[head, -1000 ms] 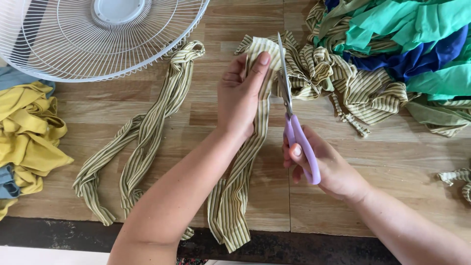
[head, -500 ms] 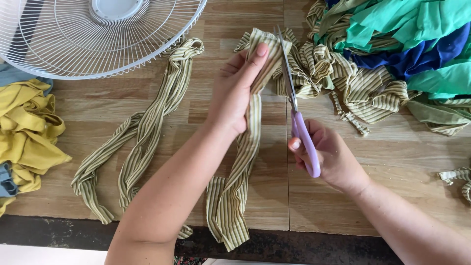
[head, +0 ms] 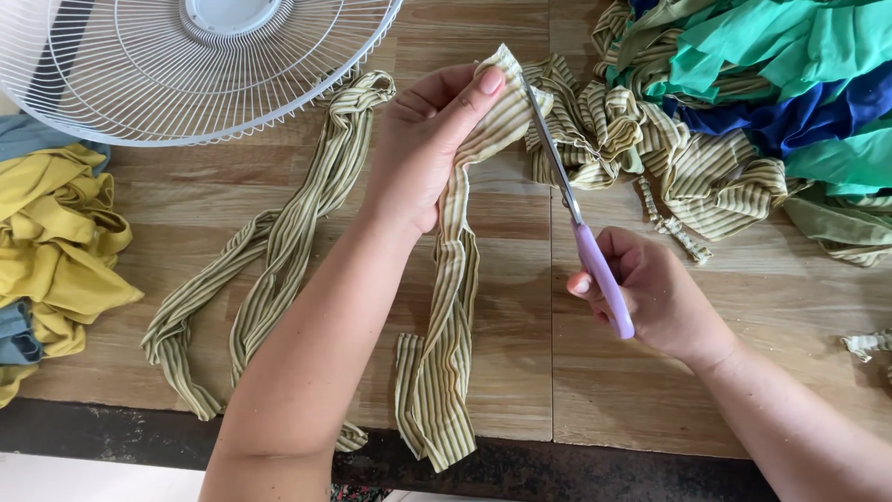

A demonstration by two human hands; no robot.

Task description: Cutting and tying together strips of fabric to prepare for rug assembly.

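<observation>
Wooden worktop of pale planks, dark along the near edge. White wire fan guard at the far left corner. Heap of green and blue cloth at far right, striped scraps spilling from it. Yellow cloth bunched at the left edge. Long olive-striped strip looped flat left of centre. Second striped strip at centre, lower end draped over the near edge, top lifted and pinched in the left hand, thumb pressed on its folded tip. Right hand closed round the lilac handle of scissors, blades nearly together, pointing away, just right of the pinched strip's edge and touching it near the top.
</observation>
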